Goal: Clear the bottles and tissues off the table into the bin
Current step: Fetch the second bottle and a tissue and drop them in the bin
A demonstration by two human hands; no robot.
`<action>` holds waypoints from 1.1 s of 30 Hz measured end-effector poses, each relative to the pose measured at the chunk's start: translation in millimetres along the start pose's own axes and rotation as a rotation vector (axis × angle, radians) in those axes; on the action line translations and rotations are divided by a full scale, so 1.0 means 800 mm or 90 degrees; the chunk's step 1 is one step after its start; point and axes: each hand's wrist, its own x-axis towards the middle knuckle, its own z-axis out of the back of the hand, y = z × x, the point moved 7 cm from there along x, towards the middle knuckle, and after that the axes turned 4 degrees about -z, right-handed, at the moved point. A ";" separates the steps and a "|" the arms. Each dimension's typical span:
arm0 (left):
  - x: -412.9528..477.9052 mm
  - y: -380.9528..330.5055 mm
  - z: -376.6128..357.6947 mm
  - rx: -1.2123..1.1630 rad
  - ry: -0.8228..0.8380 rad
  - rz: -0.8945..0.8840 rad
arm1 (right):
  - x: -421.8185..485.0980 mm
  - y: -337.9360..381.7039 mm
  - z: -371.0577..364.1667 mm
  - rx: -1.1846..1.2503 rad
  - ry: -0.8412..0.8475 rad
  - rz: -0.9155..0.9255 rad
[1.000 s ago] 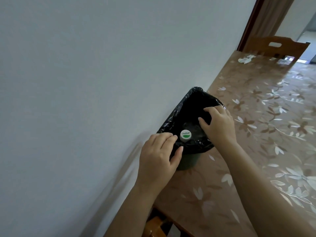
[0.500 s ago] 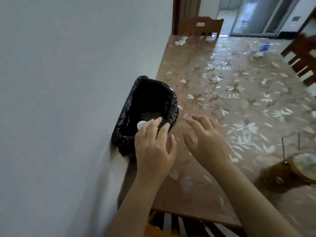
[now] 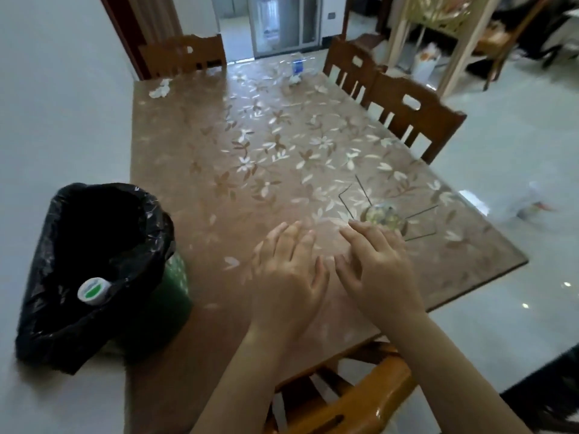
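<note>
A green bin lined with a black bag stands at the table's near left corner against the wall. A bottle's white-and-green cap pokes up inside it. My left hand and my right hand hover side by side over the table to the right of the bin, fingers spread, holding nothing. At the far end lie crumpled white tissues, and a clear bottle with a blue label stands with another tissue in front of it.
The table has a brown flower-patterned cover. A small round dish in a thin wire frame sits just beyond my right hand. Wooden chairs stand at the far end, along the right side and below me.
Both hands came away from the bin and now hover together to its right. The view swung right, so the whole table and the far bottle and tissues show.
</note>
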 end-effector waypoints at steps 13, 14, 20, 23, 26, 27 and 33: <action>0.049 -0.288 -0.146 -0.127 0.114 -0.203 | -0.068 -0.266 0.175 -0.086 -0.154 -0.204; 0.053 -0.314 -0.157 -0.137 0.118 -0.217 | -0.075 -0.289 0.190 -0.092 -0.164 -0.223; 0.060 -0.444 -0.219 -0.203 0.167 -0.300 | -0.118 -0.409 0.269 -0.135 -0.208 -0.316; 0.065 -0.496 -0.247 -0.213 0.194 -0.331 | -0.135 -0.452 0.295 -0.161 -0.225 -0.351; 0.070 -0.543 -0.276 -0.225 0.200 -0.374 | -0.147 -0.491 0.314 -0.192 -0.238 -0.385; 0.073 -0.557 -0.287 -0.231 0.203 -0.386 | -0.151 -0.505 0.320 -0.201 -0.241 -0.399; 0.102 -0.637 -0.368 -0.283 0.199 -0.421 | -0.149 -0.607 0.345 -0.232 -0.238 -0.456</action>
